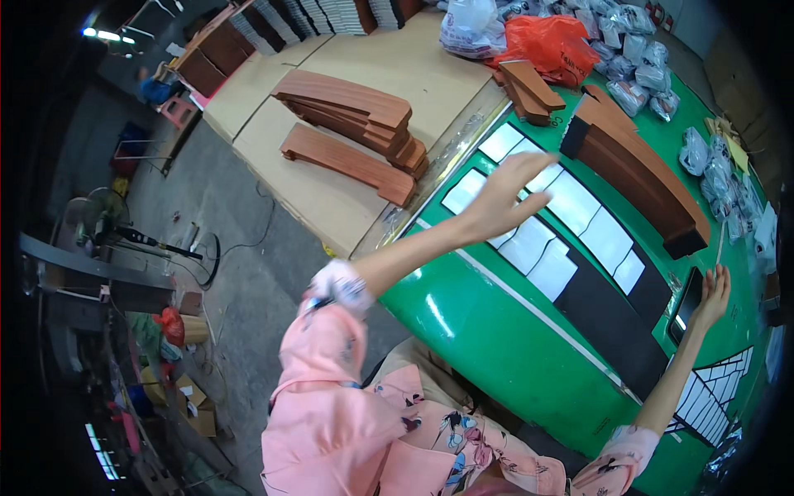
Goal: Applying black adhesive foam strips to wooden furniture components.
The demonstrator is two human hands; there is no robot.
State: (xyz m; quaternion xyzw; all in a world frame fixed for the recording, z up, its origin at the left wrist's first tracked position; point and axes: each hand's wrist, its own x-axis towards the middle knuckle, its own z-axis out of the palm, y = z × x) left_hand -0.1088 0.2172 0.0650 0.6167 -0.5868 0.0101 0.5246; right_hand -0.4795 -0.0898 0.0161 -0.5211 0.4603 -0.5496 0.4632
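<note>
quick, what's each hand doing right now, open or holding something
Left hand: open, above the white sheets, nothing seen in it.
Right hand: open beside the phone; whether it touches it, cannot tell.

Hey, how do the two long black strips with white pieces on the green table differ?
The near strip has a long plain black stretch at its right end, while the far strip has only a short one. The near strip lies closer to your body; the far strip lies closer to the curved brown piece. Both carry white pieces and lie on the green table.
</note>
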